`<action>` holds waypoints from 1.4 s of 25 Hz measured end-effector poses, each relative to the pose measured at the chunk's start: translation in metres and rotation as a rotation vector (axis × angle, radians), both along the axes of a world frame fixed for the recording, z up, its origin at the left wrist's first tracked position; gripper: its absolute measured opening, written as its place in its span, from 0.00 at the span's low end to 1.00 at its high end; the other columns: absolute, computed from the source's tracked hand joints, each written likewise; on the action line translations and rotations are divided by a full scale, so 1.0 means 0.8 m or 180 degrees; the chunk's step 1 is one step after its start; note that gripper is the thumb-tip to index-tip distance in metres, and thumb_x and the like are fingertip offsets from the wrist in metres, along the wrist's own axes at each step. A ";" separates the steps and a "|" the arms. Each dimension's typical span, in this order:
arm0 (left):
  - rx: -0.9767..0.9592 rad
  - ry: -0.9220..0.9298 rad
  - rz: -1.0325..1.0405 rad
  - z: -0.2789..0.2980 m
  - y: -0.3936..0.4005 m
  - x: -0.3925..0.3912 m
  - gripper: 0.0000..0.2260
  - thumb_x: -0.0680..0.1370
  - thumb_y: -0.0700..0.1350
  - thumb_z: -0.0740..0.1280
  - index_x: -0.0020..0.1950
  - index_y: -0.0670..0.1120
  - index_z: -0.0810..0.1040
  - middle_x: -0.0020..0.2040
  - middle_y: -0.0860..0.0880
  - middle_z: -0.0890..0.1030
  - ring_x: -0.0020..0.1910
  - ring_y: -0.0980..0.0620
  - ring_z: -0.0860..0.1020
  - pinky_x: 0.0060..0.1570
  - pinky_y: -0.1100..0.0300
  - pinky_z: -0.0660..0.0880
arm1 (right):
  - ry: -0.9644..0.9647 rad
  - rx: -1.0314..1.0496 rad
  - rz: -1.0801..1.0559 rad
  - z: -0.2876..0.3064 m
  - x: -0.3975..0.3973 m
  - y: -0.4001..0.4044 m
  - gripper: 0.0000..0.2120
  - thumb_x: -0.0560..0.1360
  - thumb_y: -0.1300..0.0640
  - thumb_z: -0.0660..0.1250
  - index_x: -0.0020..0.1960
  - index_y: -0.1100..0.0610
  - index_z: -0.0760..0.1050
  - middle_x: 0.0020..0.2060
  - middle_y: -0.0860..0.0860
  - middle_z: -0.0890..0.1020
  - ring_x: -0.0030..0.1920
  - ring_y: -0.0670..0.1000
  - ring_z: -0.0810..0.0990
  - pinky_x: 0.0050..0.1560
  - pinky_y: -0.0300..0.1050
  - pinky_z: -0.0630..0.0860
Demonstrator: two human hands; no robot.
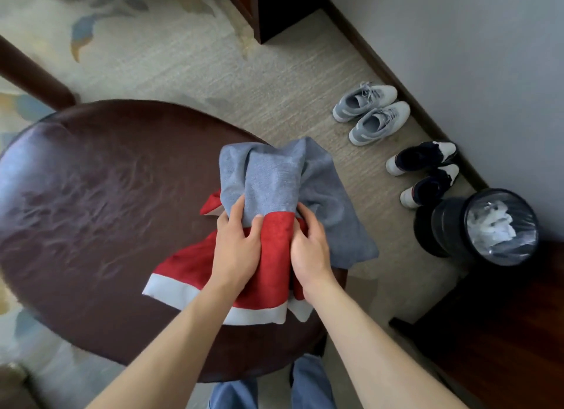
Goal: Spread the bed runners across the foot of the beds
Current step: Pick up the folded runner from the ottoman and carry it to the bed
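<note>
Blue trouser legs [308, 384] showed nearest the camera, just below the near edge of the round dark tabletop [91, 195]. Both bare forearms reached up over that edge. The left hand [236, 241] lay on the bunched bed runner [268, 213], fingers curled into the fabric where grey met red, thumb on the red part. The right hand [308, 241] gripped the same bundle just to the right of the left hand, fingers tucked into the folds. The runner sat on the right-hand side of the tabletop: red section with a white border toward the near edge, grey section heaped behind it and hanging over the tabletop's far right rim. Right of the tabletop, on the carpet, stood a black waste bin [476, 228] with a clear liner and crumpled white paper. Beyond the bin, along the wall: dark shoes [424, 170], then grey sneakers [370, 112].
</note>
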State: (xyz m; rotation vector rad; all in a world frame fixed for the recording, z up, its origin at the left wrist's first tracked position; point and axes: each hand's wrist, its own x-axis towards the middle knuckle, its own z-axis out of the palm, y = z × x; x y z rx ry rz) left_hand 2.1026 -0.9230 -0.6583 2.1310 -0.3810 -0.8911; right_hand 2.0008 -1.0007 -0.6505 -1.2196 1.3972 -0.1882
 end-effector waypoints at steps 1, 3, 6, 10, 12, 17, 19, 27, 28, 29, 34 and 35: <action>-0.0053 -0.0065 0.0069 0.017 0.005 0.006 0.23 0.81 0.56 0.62 0.76 0.61 0.63 0.73 0.49 0.66 0.63 0.62 0.65 0.61 0.68 0.60 | -0.0035 -0.0001 0.0067 0.017 0.011 0.003 0.15 0.76 0.37 0.62 0.63 0.29 0.69 0.68 0.39 0.71 0.68 0.45 0.71 0.70 0.53 0.69; -0.0171 -0.0211 0.0199 0.059 0.014 0.024 0.22 0.81 0.55 0.63 0.75 0.60 0.65 0.72 0.49 0.66 0.62 0.63 0.66 0.60 0.69 0.61 | -0.0135 -0.0055 0.0219 0.055 0.035 0.010 0.15 0.76 0.38 0.62 0.63 0.30 0.70 0.68 0.40 0.71 0.67 0.45 0.71 0.70 0.52 0.69; -0.0366 -0.0337 0.0434 0.143 0.039 0.055 0.21 0.81 0.53 0.64 0.74 0.59 0.67 0.71 0.50 0.68 0.62 0.62 0.70 0.65 0.63 0.67 | -0.0309 -0.0214 0.0469 0.128 0.072 0.028 0.16 0.78 0.42 0.63 0.65 0.35 0.72 0.68 0.43 0.73 0.67 0.47 0.72 0.69 0.50 0.69; -0.0491 -0.0681 0.0970 0.262 0.094 0.079 0.22 0.81 0.51 0.65 0.75 0.57 0.68 0.71 0.49 0.68 0.65 0.60 0.69 0.68 0.59 0.67 | -0.0629 -0.0419 0.1058 0.237 0.119 0.065 0.16 0.79 0.44 0.64 0.67 0.40 0.73 0.67 0.45 0.75 0.66 0.48 0.74 0.68 0.48 0.71; -0.0499 -0.0916 0.1381 0.318 0.138 0.082 0.22 0.81 0.50 0.65 0.75 0.57 0.68 0.71 0.49 0.68 0.64 0.62 0.67 0.67 0.63 0.64 | -0.0810 -0.0539 0.1517 0.289 0.140 0.097 0.17 0.79 0.46 0.64 0.67 0.42 0.73 0.67 0.47 0.75 0.67 0.48 0.74 0.69 0.49 0.70; -0.0605 -0.1341 0.2552 0.437 0.300 0.055 0.20 0.81 0.50 0.64 0.74 0.54 0.69 0.70 0.47 0.70 0.68 0.51 0.71 0.70 0.50 0.69 | -0.1402 -0.0663 0.2779 0.416 0.168 0.239 0.16 0.78 0.44 0.64 0.66 0.40 0.74 0.63 0.45 0.76 0.63 0.44 0.74 0.61 0.40 0.68; -0.0493 -0.1444 0.3031 0.469 0.377 0.023 0.22 0.82 0.52 0.64 0.75 0.54 0.67 0.72 0.46 0.69 0.70 0.50 0.69 0.70 0.54 0.66 | -0.1583 -0.0616 0.3250 0.454 0.157 0.314 0.17 0.78 0.43 0.64 0.67 0.39 0.73 0.63 0.43 0.76 0.63 0.44 0.74 0.62 0.40 0.69; -0.0070 -0.1933 0.5094 0.538 0.727 -0.264 0.20 0.81 0.46 0.64 0.73 0.47 0.70 0.68 0.43 0.74 0.67 0.44 0.72 0.67 0.47 0.69 | -0.2029 -0.0268 0.5395 0.537 -0.031 0.697 0.17 0.79 0.47 0.65 0.68 0.42 0.74 0.64 0.45 0.76 0.65 0.44 0.74 0.69 0.49 0.70; -0.0005 -0.1993 0.5317 0.543 0.767 -0.315 0.20 0.80 0.45 0.64 0.73 0.47 0.71 0.67 0.43 0.74 0.67 0.44 0.73 0.67 0.47 0.70 | -0.2087 -0.0185 0.5656 0.544 -0.074 0.744 0.18 0.79 0.47 0.65 0.68 0.42 0.74 0.64 0.45 0.76 0.65 0.45 0.73 0.70 0.50 0.70; 0.0044 -0.2040 0.5520 0.547 0.803 -0.365 0.20 0.80 0.45 0.64 0.72 0.48 0.71 0.66 0.43 0.75 0.66 0.44 0.73 0.66 0.46 0.70 | -0.2137 -0.0106 0.5902 0.550 -0.118 0.787 0.18 0.79 0.47 0.64 0.68 0.42 0.73 0.64 0.45 0.76 0.66 0.45 0.73 0.71 0.51 0.69; 0.0438 -0.2429 0.6443 0.569 0.946 -0.628 0.20 0.81 0.46 0.65 0.73 0.49 0.70 0.68 0.44 0.73 0.68 0.46 0.71 0.68 0.52 0.69 | -0.2340 0.0171 0.6948 0.566 -0.346 0.980 0.17 0.80 0.50 0.63 0.68 0.44 0.73 0.64 0.46 0.78 0.65 0.46 0.74 0.71 0.52 0.69; 0.0546 -0.2565 0.6593 0.570 0.971 -0.680 0.20 0.81 0.46 0.65 0.73 0.49 0.70 0.68 0.45 0.74 0.68 0.47 0.72 0.68 0.53 0.69 | -0.2409 0.0223 0.7141 0.567 -0.394 1.015 0.16 0.80 0.50 0.63 0.68 0.44 0.74 0.63 0.46 0.78 0.65 0.46 0.75 0.70 0.52 0.70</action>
